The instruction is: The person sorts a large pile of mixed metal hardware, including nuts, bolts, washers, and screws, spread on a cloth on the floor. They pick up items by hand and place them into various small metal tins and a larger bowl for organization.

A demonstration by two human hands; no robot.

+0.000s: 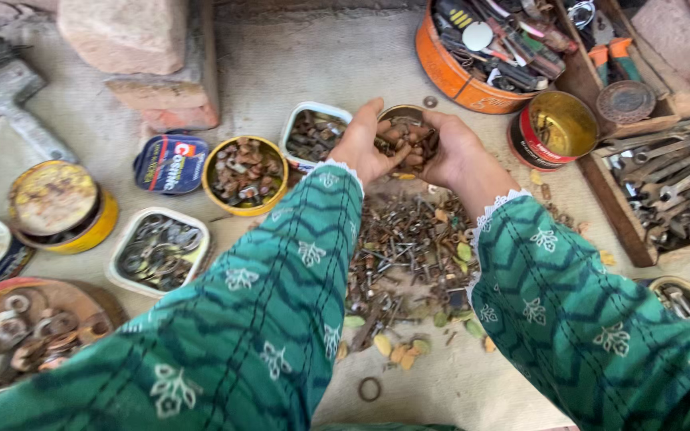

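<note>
Dusty cloth-covered floor (321, 56), tins all around. Left hand (361, 144) and right hand (445, 148) cupped together, fingers curled around a heap of rusty nuts (405, 140), above a small round tin (401, 113). Loose screw pile (409, 255) just below the wrists; yellow tin (245, 174) left of the hands.

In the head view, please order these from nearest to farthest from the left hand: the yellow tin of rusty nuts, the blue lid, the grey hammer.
1. Yellow tin of rusty nuts, just left of the left hand.
2. Blue lid, further left, beside that tin.
3. Grey hammer, far left, near the picture's edge.
</note>
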